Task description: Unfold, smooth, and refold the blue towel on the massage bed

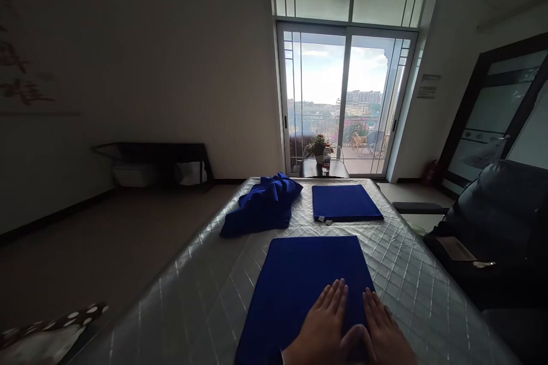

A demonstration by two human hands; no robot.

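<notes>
A folded blue cloth (308, 274) lies flat on the silver quilted mattress (205, 285) right in front of me. My left hand (323, 322) rests palm down on it, fingers stretched out and close together. Along the cloth's right edge lies my right hand (384, 322), also flat with straight fingers; its outer part reaches past the edge. Farther away on the right is a second folded blue cloth (346, 202), with small white tags at its near edge. To its left sits a crumpled blue cloth (269, 202) in a loose heap.
Beyond the mattress stands a small dark table (338, 170) with a potted plant (319, 147) and a bottle (326, 159). A black chair (500, 228) is close on the right. Along the left wall is a low dark bench (160, 165). Spotted fabric (64, 322) shows at lower left.
</notes>
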